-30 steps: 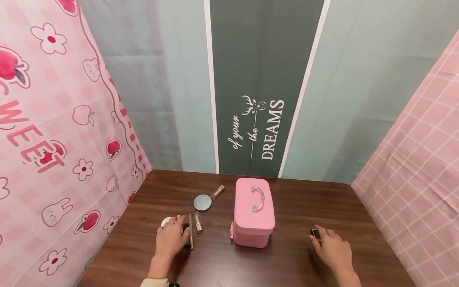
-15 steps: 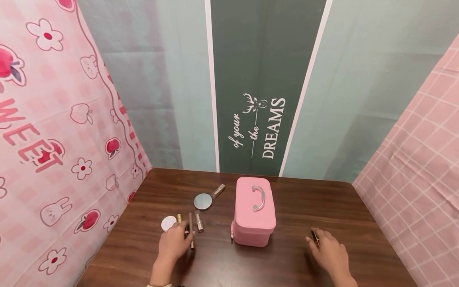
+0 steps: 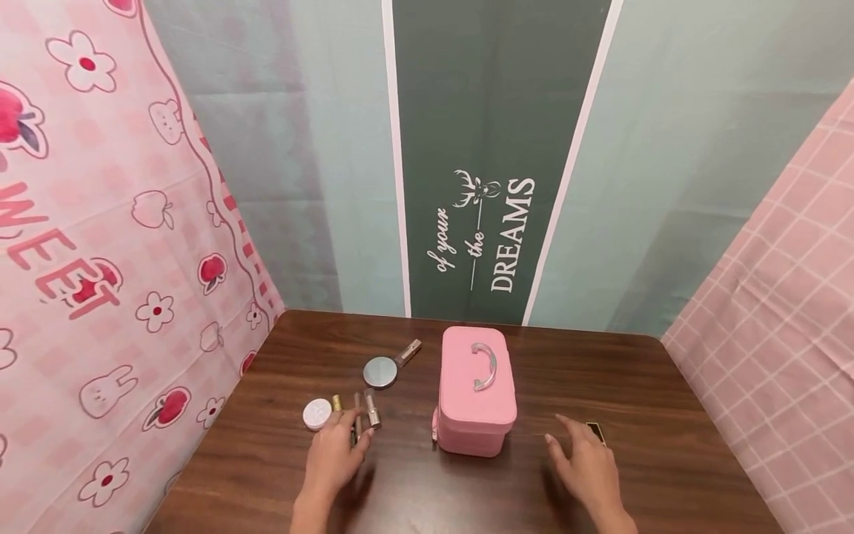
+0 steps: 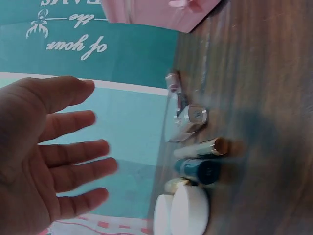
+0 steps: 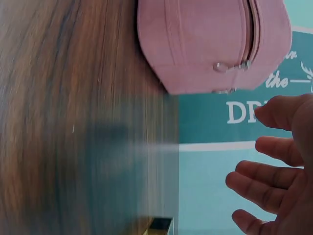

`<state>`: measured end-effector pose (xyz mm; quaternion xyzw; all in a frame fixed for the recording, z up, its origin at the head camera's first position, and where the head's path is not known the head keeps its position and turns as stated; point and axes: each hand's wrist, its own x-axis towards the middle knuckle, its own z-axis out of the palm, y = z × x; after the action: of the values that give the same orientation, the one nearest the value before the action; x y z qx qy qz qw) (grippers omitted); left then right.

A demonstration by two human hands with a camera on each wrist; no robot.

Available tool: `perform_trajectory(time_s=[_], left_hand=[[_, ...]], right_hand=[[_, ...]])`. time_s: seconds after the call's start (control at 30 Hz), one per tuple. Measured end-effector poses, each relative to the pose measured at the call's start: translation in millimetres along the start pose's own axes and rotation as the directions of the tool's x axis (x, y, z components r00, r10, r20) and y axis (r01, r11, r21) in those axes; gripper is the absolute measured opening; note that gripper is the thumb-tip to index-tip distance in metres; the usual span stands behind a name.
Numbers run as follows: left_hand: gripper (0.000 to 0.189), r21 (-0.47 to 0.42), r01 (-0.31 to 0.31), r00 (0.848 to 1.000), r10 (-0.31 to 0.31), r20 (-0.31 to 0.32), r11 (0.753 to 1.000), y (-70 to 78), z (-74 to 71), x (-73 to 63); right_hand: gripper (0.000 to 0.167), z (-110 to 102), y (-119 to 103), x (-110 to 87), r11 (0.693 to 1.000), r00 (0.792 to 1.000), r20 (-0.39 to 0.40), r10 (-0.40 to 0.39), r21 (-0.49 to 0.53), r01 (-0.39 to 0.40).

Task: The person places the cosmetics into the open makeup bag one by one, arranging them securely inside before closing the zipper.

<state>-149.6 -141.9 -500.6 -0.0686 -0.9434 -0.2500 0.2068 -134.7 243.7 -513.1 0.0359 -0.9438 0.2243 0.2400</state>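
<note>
A pink vanity case (image 3: 477, 400) stands upright with its lid closed on a dark wood-grain tabletop (image 3: 547, 371), between a person's 2 bare hands and slightly farther out than either. Its long axis runs away from the person toward the back edge, and the arched silver handle (image 3: 492, 365) on the lid follows the same line. The right hand (image 3: 587, 463) is the nearer of the 2, its fingers spread and holding nothing; from there the case lies ahead and to the left, across a narrow strip of tabletop. The left hand (image 3: 333, 454), fingers also spread, grips nothing and is farther off, with the case ahead and to its right. It hovers above or beside a slim cosmetic pencil (image 3: 358, 415) and a lipstick tube (image 3: 373, 415); whether a fingertip brushes either cannot be told. A white round compact (image 3: 316, 414) sits just beside that hand, while a silver round compact (image 3: 380, 372) rests farther back. At right, a small black-and-gold item (image 3: 597, 432) lies just beside the right hand, on the side away from the case.
</note>
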Motion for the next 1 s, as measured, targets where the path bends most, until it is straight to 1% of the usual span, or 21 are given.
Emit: perform_trajectory(time_s=[0.1,0.17,0.3,0.4,0.53,0.63,0.77,0.9,1.0], left_hand=[[0.038,-0.019,-0.036,0.997,0.035,-0.072,0.999,0.1,8.4,-5.0],[0.04,-0.038,-0.046,0.993,0.042,-0.114,0.998,0.1,13.0,-8.4],[0.044,-0.088,-0.049,0.983,0.032,-0.179,0.995,-1.0,21.2,-13.8],[0.046,-0.133,-0.046,0.975,0.016,-0.22,0.99,-1.3,27.2,-16.7],[0.046,-0.191,-0.059,0.958,0.002,-0.286,0.98,-1.4,35.7,-19.5],[0.047,-0.215,-0.083,0.941,0.005,-0.34,0.973,-2.4,41.6,-21.6],[0.047,-0.238,-0.081,0.925,-0.017,-0.381,0.968,-4.8,48.5,-24.4],[0.047,-0.266,-0.041,0.918,-0.069,-0.391,0.963,-8.8,53.7,-26.3],[0.048,-0.283,-0.036,0.911,-0.085,-0.404,0.958,-12.2,56.5,-27.0]], right_hand=[[0.041,2,-6,1.9,0.999,0.999,-0.037,-0.033,0.025,0.034],[0.042,3,-10,3.0,0.998,0.997,-0.06,-0.041,0.053,0.044],[0.043,5,-18,4.8,0.99,0.993,-0.107,-0.043,0.131,0.057],[0.045,7,-24,7.4,0.979,0.987,-0.157,-0.046,0.188,0.075],[0.047,9,-33,12.2,0.967,0.974,-0.219,-0.067,0.226,0.118],[0.048,10,-39,15.1,0.959,0.963,-0.256,-0.085,0.241,0.148],[0.05,11,-45,17.8,0.945,0.954,-0.285,-0.098,0.274,0.179],[0.05,13,-50,20.5,0.936,0.951,-0.289,-0.114,0.291,0.2],[0.05,14,-53,22.8,0.929,0.949,-0.29,-0.125,0.301,0.214]])
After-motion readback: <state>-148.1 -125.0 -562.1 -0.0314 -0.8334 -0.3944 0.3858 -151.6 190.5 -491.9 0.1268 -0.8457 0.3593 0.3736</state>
